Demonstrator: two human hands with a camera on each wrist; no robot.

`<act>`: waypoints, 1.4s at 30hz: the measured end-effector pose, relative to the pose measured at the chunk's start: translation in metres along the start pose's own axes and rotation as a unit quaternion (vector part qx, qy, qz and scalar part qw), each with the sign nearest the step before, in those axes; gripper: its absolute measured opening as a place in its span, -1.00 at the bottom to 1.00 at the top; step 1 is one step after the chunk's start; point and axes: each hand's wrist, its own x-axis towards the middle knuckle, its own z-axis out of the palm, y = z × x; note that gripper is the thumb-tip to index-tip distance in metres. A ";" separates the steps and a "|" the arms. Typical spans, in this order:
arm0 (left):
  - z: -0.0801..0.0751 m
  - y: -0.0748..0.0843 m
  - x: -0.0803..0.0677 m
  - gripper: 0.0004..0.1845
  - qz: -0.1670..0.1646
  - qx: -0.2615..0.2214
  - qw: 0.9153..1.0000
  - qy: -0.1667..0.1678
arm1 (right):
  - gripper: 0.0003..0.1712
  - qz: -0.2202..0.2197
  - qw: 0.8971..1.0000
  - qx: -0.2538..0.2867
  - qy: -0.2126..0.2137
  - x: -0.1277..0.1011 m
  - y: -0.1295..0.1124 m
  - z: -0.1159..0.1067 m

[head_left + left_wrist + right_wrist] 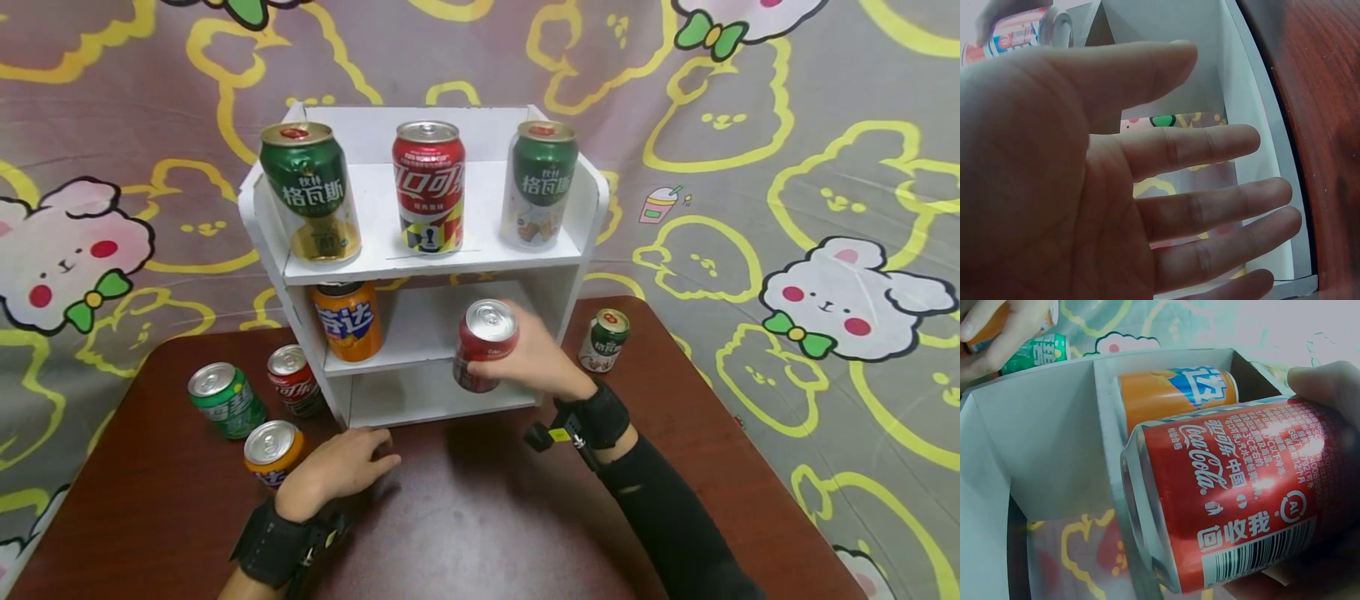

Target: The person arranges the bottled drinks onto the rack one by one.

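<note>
My right hand [525,354] grips a red cola can [483,342] upright in front of the middle tier of a white shelf unit [450,262]. In the right wrist view the red cola can [1241,500] fills the frame, my fingers [1329,387] curled round it, with an orange soda can [1175,394] behind it on the same tier. That orange soda can [347,321] stands at the tier's left end. My left hand [341,467] lies flat on the brown table [487,517] in front of the shelf, fingers [1210,147] straight and holding nothing.
The top tier carries a green can [311,192], a red can [429,185] and another green can [542,183]. Left of the shelf on the table stand a green can [225,400], a red can [295,382] and an orange can [272,452]. A small green can [604,339] stands at the right.
</note>
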 end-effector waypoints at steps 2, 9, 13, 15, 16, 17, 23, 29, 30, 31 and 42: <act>0.000 0.000 0.000 -0.65 -0.004 0.000 1.000 0.000 | -0.22 0.008 1.000 0.001 0.003 0.003 -0.002 -0.001; 0.000 0.001 -0.001 -0.66 -0.006 -0.002 1.000 0.000 | -0.19 0.028 1.000 -0.007 0.010 0.010 -0.007 -0.002; 0.001 0.000 -0.001 -0.66 -0.013 -0.001 1.000 0.000 | -0.21 0.037 0.999 0.000 0.009 0.014 -0.005 -0.001; 0.001 0.001 -0.001 -0.67 -0.016 -0.003 1.000 -0.001 | -0.22 0.040 0.999 0.006 0.008 0.017 -0.004 0.000; 0.001 0.001 -0.001 -0.67 -0.017 -0.003 1.000 -0.001 | -0.23 0.043 0.999 0.008 0.008 0.019 -0.004 0.001; 0.001 0.001 -0.001 -0.67 -0.017 -0.004 1.000 -0.002 | -0.24 0.045 0.999 0.011 0.009 0.020 -0.004 0.001; 0.000 0.002 -0.001 -0.67 -0.015 -0.004 1.000 -0.002 | -0.29 0.062 0.998 0.010 0.022 0.030 -0.003 0.005; 0.002 0.002 0.001 -0.70 -0.023 -0.005 1.000 -0.006 | -0.24 0.063 0.997 0.014 0.030 0.035 0.001 0.008; 0.003 0.002 0.001 -0.72 -0.024 -0.004 1.000 -0.007 | -0.23 0.064 0.997 0.015 0.030 0.035 0.002 0.009; 0.003 0.001 0.002 -0.72 -0.024 -0.004 1.000 -0.008 | -0.22 0.063 0.997 0.014 0.031 0.036 0.002 0.009; 0.004 -0.001 0.004 -0.72 -0.024 0.004 1.000 -0.009 | -0.14 0.066 0.997 0.026 0.008 0.044 0.010 0.015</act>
